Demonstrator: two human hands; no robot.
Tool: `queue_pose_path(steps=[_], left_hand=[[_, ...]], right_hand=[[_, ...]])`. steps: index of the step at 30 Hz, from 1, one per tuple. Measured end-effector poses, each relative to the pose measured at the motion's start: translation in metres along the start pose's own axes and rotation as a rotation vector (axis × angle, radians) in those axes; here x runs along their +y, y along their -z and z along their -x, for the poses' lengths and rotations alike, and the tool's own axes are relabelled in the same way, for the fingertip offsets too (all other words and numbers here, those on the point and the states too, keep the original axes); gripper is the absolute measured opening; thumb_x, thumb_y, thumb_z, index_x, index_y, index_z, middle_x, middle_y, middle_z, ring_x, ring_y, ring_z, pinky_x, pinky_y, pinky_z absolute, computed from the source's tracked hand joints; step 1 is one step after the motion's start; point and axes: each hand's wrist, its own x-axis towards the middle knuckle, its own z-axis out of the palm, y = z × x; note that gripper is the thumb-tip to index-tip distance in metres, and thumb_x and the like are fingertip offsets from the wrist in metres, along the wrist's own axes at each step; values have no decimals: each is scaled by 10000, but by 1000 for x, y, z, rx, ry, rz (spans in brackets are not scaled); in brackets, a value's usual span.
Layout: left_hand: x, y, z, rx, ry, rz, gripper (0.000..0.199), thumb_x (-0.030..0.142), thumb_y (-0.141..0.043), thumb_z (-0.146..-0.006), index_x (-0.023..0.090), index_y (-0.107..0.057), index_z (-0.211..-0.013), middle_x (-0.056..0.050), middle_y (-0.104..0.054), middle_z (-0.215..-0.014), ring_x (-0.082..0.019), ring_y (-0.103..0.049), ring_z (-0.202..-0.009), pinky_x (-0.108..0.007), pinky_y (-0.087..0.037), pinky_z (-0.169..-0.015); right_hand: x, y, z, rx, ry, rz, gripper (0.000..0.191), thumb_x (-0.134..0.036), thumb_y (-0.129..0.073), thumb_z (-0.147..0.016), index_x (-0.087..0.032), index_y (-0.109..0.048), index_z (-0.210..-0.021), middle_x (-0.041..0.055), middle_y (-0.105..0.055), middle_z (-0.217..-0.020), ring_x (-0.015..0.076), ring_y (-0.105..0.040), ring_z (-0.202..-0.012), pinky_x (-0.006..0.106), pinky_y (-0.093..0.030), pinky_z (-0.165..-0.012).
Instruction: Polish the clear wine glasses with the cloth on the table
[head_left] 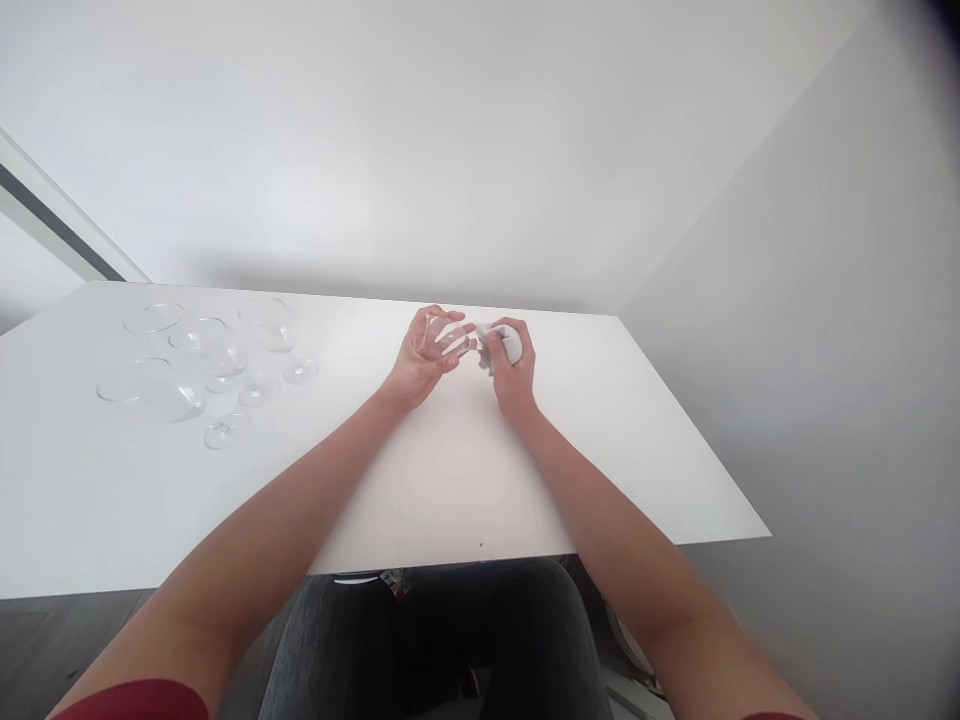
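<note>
My left hand (421,362) is wrapped round the bowl of a clear stemmed glass (448,338), which is tipped on its side with its stem end toward the right. My right hand (515,362) grips a crumpled white cloth (510,343) at the stem end of that glass. The foot of the glass is hidden by the cloth and fingers. Both hands are over the back middle of the white table (450,480).
Several clear stemmed glasses stand close together on the table's left side, among them one at the front left (176,400) and one at the back (274,328). A wall (420,150) rises behind the table, another at the right.
</note>
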Motion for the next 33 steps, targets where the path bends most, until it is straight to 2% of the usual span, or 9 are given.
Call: queue_pose_path(steps=[2,4,8,12,15,17,21,27,33], left_hand=[[0,0,-1,40,-20,3,646,226,-1005,-633,340,-630,-1146,-30,-597,-1407,-312,-582,-1393,-559,-501,-1171],[1,-1,0,35,-18,-8,651,161,-1006,-586,326,-636,-1097,-20,-601,-1344,-293,-594,-1354,-551,-519,-1150],[3,-2,3,-43,26,-8,649,50,-980,-523,302,-639,-1014,5,-598,-1190,-246,-636,-1241,-502,-566,-1081],[3,-2,3,-30,22,-5,639,41,-969,-518,290,-621,-992,5,-600,-1168,-244,-634,-1245,-518,-550,-1116],[1,-3,1,21,-16,-8,646,41,-964,-519,288,-604,-996,2,-608,-1186,-247,-637,-1249,-544,-516,-1159],[0,-3,0,40,-35,-17,640,40,-956,-528,288,-599,-998,4,-609,-1187,-242,-637,-1251,-554,-497,-1179],[2,-4,0,57,-61,-41,619,45,-947,-546,291,-614,-1007,8,-600,-1168,-214,-632,-1227,-541,-481,-1198],[3,-5,0,12,-18,-55,603,62,-956,-539,285,-629,-994,0,-601,-1139,-215,-628,-1192,-517,-519,-1145],[0,-3,-1,90,-33,-93,686,154,-983,-595,323,-649,-1170,-35,-618,-1322,-214,-625,-1209,-387,-558,-1033]], right_hand=[[-2,-1,3,-72,97,55,313,-520,-788,-874,-275,-641,-1002,31,-649,-1175,133,-652,-906,229,-538,-695],[-3,-1,2,-138,61,3,316,-529,-781,-878,-257,-633,-945,39,-655,-1158,131,-644,-865,239,-527,-675],[0,-1,-6,-151,-212,-271,405,-645,-649,-943,-248,-577,-908,-15,-620,-802,98,-505,-583,216,-407,-499],[3,-2,-12,-227,-486,-410,525,-762,-527,-950,-240,-582,-955,-37,-595,-760,58,-246,-437,212,-223,-381],[3,-3,-8,-99,-325,-295,512,-763,-484,-974,-269,-596,-1046,-16,-634,-852,85,-424,-509,218,-389,-457],[3,-2,-5,-19,-121,-157,434,-706,-517,-987,-309,-607,-1139,13,-667,-1022,122,-602,-725,232,-503,-605],[7,0,-2,-125,111,170,323,-585,-627,-965,-268,-673,-1004,68,-604,-1355,178,-636,-1002,286,-535,-734],[16,-4,-6,-52,150,286,295,-505,-487,-1063,-241,-611,-1019,41,-665,-1016,183,-615,-902,330,-525,-820],[13,-4,-4,144,430,563,208,-306,-475,-1016,-232,-669,-1000,105,-699,-1071,256,-646,-1083,421,-524,-969]])
